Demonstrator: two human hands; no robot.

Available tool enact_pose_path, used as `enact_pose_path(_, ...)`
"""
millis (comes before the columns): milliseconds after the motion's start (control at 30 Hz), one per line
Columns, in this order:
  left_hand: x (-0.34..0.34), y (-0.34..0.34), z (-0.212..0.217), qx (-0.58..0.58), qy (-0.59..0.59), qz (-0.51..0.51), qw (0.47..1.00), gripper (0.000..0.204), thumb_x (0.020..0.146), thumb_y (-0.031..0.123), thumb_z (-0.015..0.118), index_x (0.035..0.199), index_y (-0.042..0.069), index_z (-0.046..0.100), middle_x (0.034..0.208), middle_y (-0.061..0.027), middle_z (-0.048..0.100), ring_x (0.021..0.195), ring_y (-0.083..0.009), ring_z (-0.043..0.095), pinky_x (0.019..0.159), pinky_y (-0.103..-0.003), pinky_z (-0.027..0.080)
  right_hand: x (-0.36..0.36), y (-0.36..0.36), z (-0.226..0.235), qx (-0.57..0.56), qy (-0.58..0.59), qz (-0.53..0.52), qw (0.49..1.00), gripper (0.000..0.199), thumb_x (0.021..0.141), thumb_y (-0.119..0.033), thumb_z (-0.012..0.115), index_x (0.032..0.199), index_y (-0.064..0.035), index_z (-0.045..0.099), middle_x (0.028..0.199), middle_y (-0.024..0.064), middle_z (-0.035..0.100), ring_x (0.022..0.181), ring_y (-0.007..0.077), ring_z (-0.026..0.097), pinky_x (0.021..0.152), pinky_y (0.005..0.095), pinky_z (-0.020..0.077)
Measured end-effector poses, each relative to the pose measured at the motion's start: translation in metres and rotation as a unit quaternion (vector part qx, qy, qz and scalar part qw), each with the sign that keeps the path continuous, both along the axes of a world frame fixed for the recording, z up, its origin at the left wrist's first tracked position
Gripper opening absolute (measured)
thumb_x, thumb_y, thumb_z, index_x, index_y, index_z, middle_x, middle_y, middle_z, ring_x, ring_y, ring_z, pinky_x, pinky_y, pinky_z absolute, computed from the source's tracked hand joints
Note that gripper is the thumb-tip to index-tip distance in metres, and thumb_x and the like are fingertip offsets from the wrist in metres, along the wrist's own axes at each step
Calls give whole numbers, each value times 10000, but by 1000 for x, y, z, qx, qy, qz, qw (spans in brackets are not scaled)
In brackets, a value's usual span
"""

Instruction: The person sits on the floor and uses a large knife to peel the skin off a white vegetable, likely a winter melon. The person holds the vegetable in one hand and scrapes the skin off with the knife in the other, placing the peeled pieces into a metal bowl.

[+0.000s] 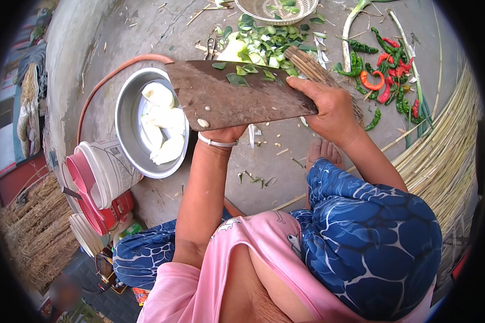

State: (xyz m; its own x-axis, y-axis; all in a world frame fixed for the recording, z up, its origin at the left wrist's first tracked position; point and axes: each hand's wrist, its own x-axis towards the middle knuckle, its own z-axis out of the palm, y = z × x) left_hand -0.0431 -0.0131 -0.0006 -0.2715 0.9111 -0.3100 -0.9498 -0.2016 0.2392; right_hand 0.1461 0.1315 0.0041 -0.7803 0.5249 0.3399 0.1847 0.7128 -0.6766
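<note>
A worn brown wooden cutting board (pixel 242 97) is held up in front of me, with green peel scraps lying on its far part. My right hand (pixel 328 105) grips its right end, thumb on top. My left hand (pixel 226 134) supports it from beneath near the left end; most of its fingers are hidden by the board. Just beyond my right hand is a small straw brush (pixel 310 65); whether they touch I cannot tell. To the left, a metal basin (pixel 125 141) contains peeled white vegetable pieces (pixel 168 149). Green peels (pixel 272 40) lie heaped on the ground past the board.
A woven basket (pixel 248 9) stands at the far edge. Red and green peppers (pixel 383 81) and long green onions (pixel 349 37) lie at the right, near a bundle of dry stalks (pixel 442 140). White bucket (pixel 116 164), red dipper (pixel 86 185) and orange hose (pixel 99 83) are at the left.
</note>
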Motion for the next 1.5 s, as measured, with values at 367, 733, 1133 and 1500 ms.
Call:
enact_pose_path(367,-10,-7,1,-60,75,-133,986,502,919,317,567,1341,51,508,1208,-186,629,1042,-343,641,695,-551,565,-14,43,48,-512,-104,44,852,265,916,-288,686,1012,-47,636,642,-12,563,477,44,469,434,223,387)
enact_pose_path(733,-8,-10,-6,-27,32,-169,985,571,916,328,558,1395,38,450,1221,-210,616,1034,-381,643,668,-551,569,-10,46,45,-586,-55,1,809,274,914,-258,698,1036,-26,616,705,-12,556,466,15,448,358,169,324)
enact_pose_path(1133,-5,-11,-4,-9,15,-172,985,592,920,330,553,1389,-13,438,1192,-239,622,1023,-405,653,646,-540,597,-3,64,30,-648,-37,55,759,224,906,-265,700,891,-61,609,582,-12,544,354,18,355,383,206,347)
enact_pose_path(1500,-5,-11,-1,-44,86,-184,978,661,886,387,568,1426,39,414,1187,-234,608,1039,-378,611,576,-478,548,-1,57,24,-683,-56,58,726,220,895,-255,716,874,-67,603,568,-15,539,341,23,349,386,227,358)
